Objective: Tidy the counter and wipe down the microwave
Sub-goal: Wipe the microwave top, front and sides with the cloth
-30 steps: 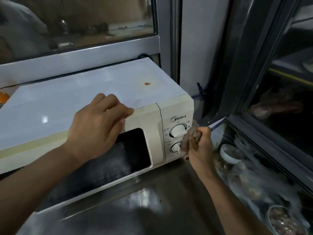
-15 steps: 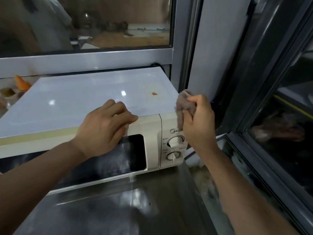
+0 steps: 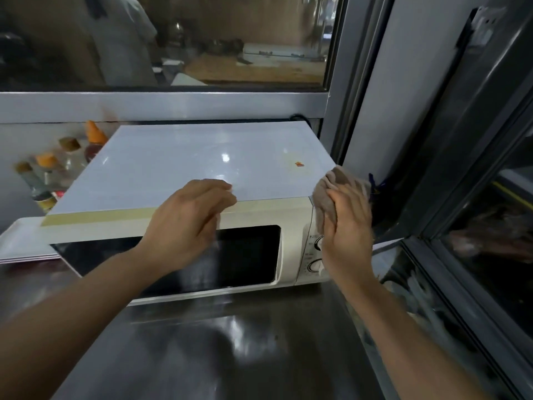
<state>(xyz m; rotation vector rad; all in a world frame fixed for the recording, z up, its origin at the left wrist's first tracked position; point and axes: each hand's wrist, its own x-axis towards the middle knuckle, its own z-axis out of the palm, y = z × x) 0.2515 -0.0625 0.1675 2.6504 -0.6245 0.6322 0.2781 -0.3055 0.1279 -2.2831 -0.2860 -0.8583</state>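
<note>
Crumpled beige cloth (image 3: 331, 197) gripped by right hand (image 3: 350, 226) at glossy boxy microwave (image 3: 178, 166) corner; left hand (image 3: 187, 220) curled on top edge.

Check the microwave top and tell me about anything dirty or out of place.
One small red-orange spot sits on the white top of the microwave, near its right rear corner, like a dried sauce drip. The cloth in the right hand is at the front right corner, short of it.
</note>
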